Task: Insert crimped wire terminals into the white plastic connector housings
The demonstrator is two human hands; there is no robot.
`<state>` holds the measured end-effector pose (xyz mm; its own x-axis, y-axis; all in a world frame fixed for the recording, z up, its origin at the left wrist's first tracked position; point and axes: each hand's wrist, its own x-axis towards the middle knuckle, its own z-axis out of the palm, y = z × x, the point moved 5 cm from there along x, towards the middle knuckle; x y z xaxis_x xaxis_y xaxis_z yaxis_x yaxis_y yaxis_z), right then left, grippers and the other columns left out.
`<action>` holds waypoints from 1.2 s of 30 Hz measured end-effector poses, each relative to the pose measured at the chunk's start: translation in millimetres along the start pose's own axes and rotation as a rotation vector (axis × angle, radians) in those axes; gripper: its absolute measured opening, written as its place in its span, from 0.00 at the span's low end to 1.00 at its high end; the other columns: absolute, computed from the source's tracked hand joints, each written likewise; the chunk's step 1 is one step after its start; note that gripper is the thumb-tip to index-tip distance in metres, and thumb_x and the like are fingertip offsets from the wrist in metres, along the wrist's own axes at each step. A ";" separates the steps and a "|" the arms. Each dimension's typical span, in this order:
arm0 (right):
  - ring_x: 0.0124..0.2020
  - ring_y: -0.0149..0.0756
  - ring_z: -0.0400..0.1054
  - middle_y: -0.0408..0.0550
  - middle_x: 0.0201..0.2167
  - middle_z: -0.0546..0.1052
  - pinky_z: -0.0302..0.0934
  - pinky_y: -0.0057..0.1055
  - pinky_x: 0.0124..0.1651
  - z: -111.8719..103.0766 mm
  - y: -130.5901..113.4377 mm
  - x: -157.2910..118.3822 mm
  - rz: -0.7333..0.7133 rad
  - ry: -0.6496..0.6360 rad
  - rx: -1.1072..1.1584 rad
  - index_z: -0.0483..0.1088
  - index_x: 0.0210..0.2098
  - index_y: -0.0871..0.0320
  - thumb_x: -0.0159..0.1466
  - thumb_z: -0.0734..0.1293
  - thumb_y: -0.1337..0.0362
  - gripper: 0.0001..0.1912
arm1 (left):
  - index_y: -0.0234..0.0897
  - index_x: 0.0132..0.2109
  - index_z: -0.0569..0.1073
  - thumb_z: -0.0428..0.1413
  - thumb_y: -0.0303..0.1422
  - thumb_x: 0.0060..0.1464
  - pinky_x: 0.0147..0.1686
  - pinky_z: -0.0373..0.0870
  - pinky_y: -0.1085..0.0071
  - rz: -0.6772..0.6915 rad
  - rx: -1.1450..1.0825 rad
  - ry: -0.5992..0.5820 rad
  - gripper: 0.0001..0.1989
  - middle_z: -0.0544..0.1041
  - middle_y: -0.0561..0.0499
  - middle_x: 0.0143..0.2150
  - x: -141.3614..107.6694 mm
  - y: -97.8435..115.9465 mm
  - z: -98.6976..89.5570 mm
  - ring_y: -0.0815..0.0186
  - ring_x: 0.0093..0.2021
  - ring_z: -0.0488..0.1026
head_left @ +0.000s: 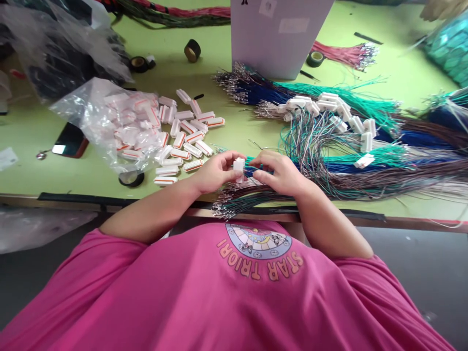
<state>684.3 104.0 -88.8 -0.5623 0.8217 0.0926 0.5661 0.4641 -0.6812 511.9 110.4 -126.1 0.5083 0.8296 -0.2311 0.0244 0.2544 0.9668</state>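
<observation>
My left hand (216, 173) pinches a white plastic connector housing (239, 169) upright between thumb and fingers. Close by on its right, my right hand (281, 171) has its fingers curled toward the housing, above bundled wires. Whatever lies between its fingertips is too small to make out. Below both hands, dark wires with metal terminal ends (224, 207) lie along the table's front edge. Loose white housings with orange strips (193, 149) are scattered left of my left hand. Right of my right hand, wired white housings (343, 111) rest on grey and green wires (310, 134).
A clear plastic bag (98, 105) of housings lies to the left, beside a phone (71, 140) and a black tape roll (131, 179). At the back stands a pale box (276, 44). Red wires (343, 54) and another tape roll (192, 50) are also on the green table (91, 180).
</observation>
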 end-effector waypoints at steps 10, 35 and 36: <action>0.28 0.30 0.65 0.43 0.25 0.73 0.59 0.31 0.35 -82.9 34.7 -18.2 0.338 0.324 0.263 0.71 0.27 0.57 0.67 0.65 0.57 0.14 | 0.42 0.69 0.67 0.56 0.38 0.63 0.70 0.30 0.33 0.348 1.265 -0.327 0.29 0.57 0.40 0.76 -10.2 -14.8 47.5 0.39 0.76 0.48; 0.34 0.37 0.72 0.46 0.31 0.80 0.61 0.34 0.41 -75.2 20.7 -45.5 -0.140 0.136 -0.249 0.78 0.33 0.55 0.64 0.67 0.63 0.07 | 0.30 0.61 0.74 0.53 0.33 0.59 0.67 0.58 0.48 0.259 1.642 0.145 0.25 0.70 0.34 0.65 -51.7 33.9 -78.1 0.42 0.66 0.64; 0.36 0.37 0.72 0.45 0.31 0.80 0.61 0.33 0.41 -50.6 6.5 -52.7 -0.219 -0.063 -0.270 0.78 0.34 0.54 0.66 0.65 0.63 0.09 | 0.30 0.64 0.72 0.53 0.32 0.57 0.69 0.55 0.47 0.238 1.657 0.112 0.28 0.66 0.34 0.69 -50.2 31.9 -81.5 0.41 0.69 0.60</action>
<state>748.1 80.5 -61.4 -0.7196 0.6746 0.1647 0.5617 0.7050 -0.4330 416.9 117.4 -92.6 0.5758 0.8175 -0.0082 0.8174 -0.5755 0.0254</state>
